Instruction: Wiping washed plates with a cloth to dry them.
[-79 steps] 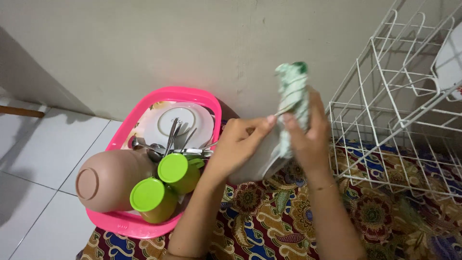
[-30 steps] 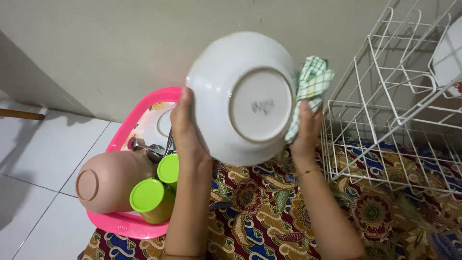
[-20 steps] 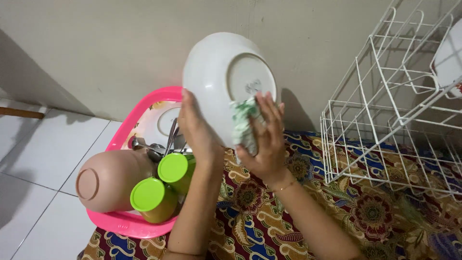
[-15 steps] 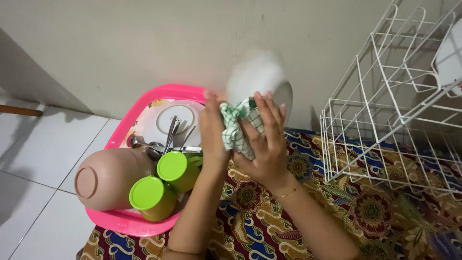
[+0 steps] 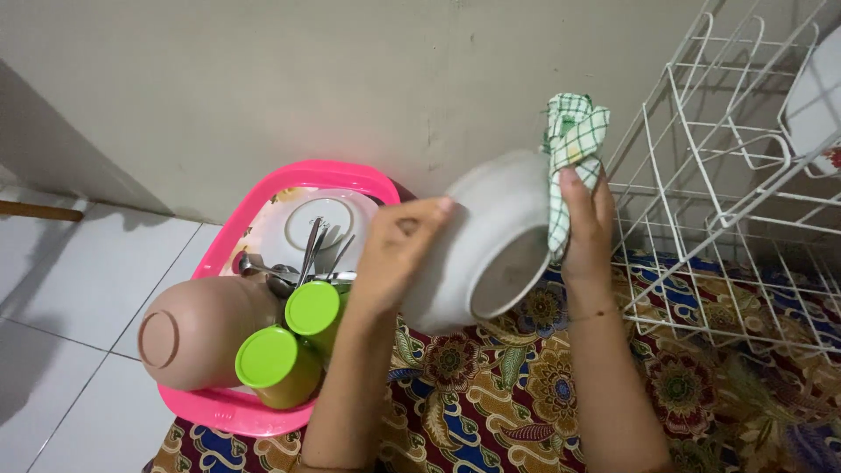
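My left hand (image 5: 396, 254) grips the left edge of a white bowl (image 5: 491, 241), held tilted in the air with its base ring facing down toward me. My right hand (image 5: 585, 219) presses a green-and-white checked cloth (image 5: 571, 144) against the bowl's right side; the cloth's loose end sticks up above my fingers. Both hands are raised over a patterned batik cloth (image 5: 526, 403), between a pink basin and a white wire rack.
The pink basin (image 5: 263, 412) at left holds an upturned tan bowl (image 5: 197, 328), two green cups (image 5: 293, 342), a white plate (image 5: 320, 228) and metal cutlery (image 5: 302, 258). A white wire dish rack (image 5: 727, 201) stands at right. White floor tiles lie at left.
The bowl has been turned and lowered from its upright, underside-showing position. The cloth hand has slid from the bowl's front to its right rim.
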